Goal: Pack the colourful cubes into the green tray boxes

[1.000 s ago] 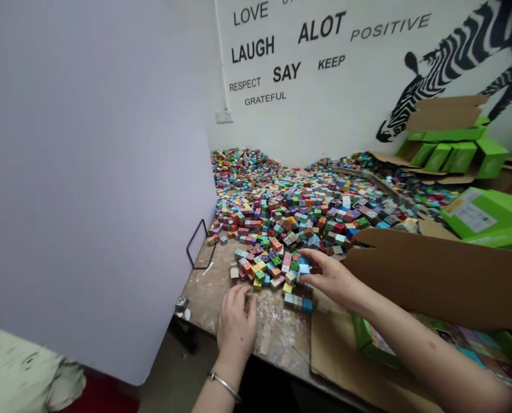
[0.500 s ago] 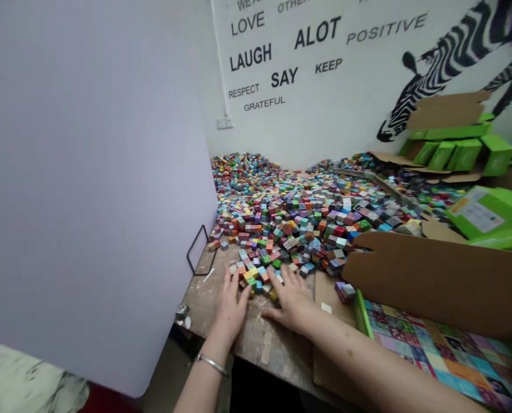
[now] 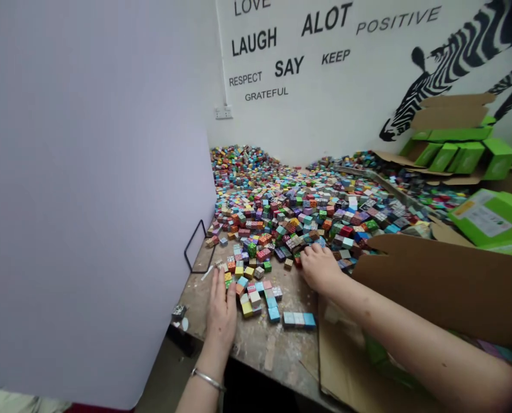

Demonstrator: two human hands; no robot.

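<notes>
My left hand lies with its fingers stretched out, touching the left side of a loose group of small patterned cubes on the worn table. My right hand is at the near edge of the large heap of coloured cubes. Its fingers are curled down among the cubes, and what is under them is hidden. Between my hands and the table's front edge sits a short row of blue and white cubes, stuck or set end to end.
A large pale panel stands upright on the left, with a black wire frame beside it. Under my right forearm lies flat cardboard. An open carton flap and green boxes are on the right.
My right hand has moved right and away from me, from the near cubes to the heap's edge. The near cubes have spread towards me. My left hand has shifted slightly left.
</notes>
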